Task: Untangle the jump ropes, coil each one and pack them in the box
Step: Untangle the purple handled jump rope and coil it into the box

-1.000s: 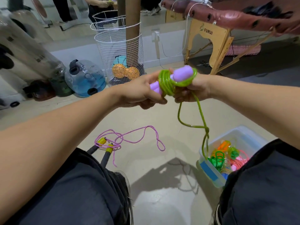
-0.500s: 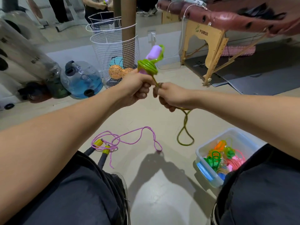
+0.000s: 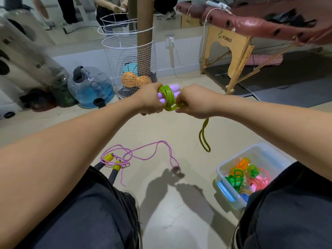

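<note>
My left hand (image 3: 151,99) grips the lilac handles of a green jump rope (image 3: 168,98), whose cord is wound in a tight coil around them. My right hand (image 3: 195,101) pinches the cord beside the coil; a short green loop (image 3: 203,137) hangs below it. A pink jump rope (image 3: 143,155) with yellow-and-black handles (image 3: 112,165) lies loose and tangled on the floor by my left knee. A clear plastic box (image 3: 231,162) at my right knee holds several coiled ropes in orange, green and pink.
A white wire basket (image 3: 129,56) with balls and a cardboard tube stands ahead. A blue water jug (image 3: 91,87) and punching bags lie at the left. A folding massage table (image 3: 233,51) stands at the right. My knees fill the foreground.
The handles swung from upright to level between my hands. More cord is wound on, and the hanging loop is shorter. My right hand moved up against the coil.
</note>
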